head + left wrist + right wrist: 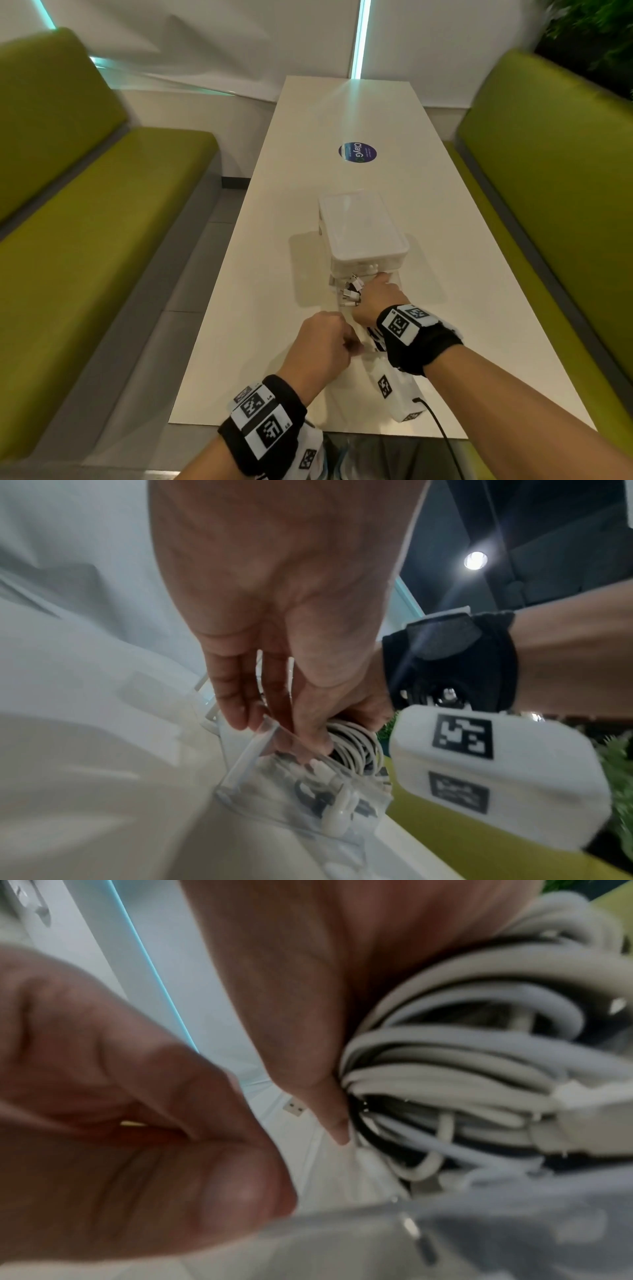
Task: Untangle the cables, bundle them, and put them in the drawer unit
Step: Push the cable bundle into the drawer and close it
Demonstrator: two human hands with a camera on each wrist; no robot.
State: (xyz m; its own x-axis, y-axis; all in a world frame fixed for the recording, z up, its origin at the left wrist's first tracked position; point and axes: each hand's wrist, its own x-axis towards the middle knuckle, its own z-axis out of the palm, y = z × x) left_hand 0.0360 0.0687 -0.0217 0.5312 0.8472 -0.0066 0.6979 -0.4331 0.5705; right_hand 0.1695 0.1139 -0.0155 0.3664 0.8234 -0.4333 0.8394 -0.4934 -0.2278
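A white drawer unit (363,233) stands mid-table with its clear bottom drawer (308,804) pulled out toward me. My right hand (380,294) grips a coiled bundle of white cables (462,1069) and holds it down in the open drawer; USB plugs (352,291) stick out to its left. My left hand (325,342) is curled at the drawer's front, and its fingertips (240,718) pinch the clear front wall. More plugs and cable pieces lie inside the drawer, blurred through the plastic. My palms hide most of the bundle in the head view.
The long white table (342,113) carries a round blue sticker (357,152) beyond the unit. Green benches (102,222) (548,171) flank it on both sides. A black lead (442,431) runs from my right wrist camera off the near table edge.
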